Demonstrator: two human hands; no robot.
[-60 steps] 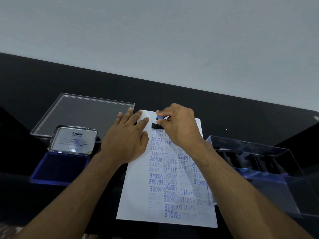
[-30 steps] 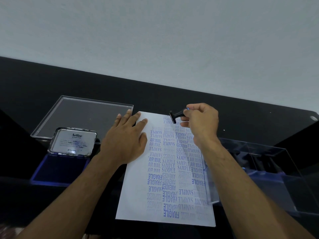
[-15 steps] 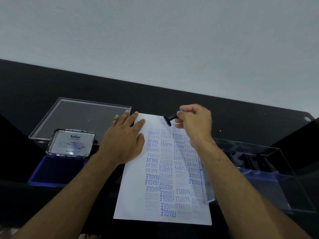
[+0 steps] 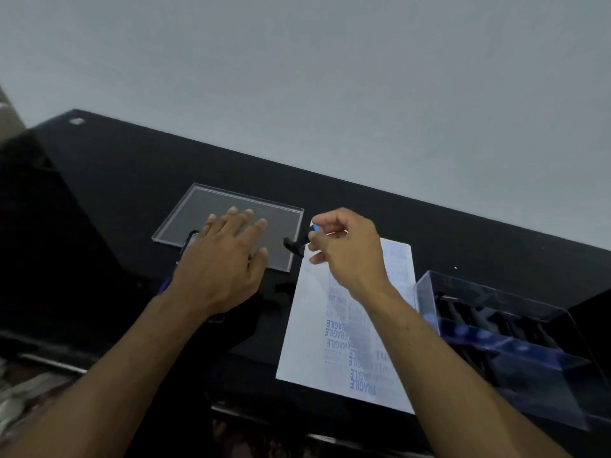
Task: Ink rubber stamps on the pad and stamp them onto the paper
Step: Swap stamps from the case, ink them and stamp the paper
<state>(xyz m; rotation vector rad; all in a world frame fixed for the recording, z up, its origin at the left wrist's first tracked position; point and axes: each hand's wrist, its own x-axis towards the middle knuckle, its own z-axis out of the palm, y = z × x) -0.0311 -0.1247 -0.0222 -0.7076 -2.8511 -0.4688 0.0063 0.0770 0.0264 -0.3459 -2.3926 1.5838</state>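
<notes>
My right hand (image 4: 344,249) pinches a small black rubber stamp (image 4: 296,244) with a blue-tipped handle, held in the air over the far left corner of the paper. The white paper (image 4: 307,338) lies on the black table and carries many blue prints such as FRAGILE. My left hand (image 4: 224,259) hovers with straight fingers left of the paper, over the ink pad (image 4: 190,241), which it hides almost fully. The picture is motion-blurred.
A clear acrylic lid (image 4: 198,206) lies flat behind my left hand. A clear box (image 4: 496,325) holding several dark stamps stands right of the paper. The black table (image 4: 125,180) ends at a grey wall behind.
My left hand has left the paper and moved left over the ink pad. My right hand carries the stamp leftwards past the paper's edge. The view has swung left.
</notes>
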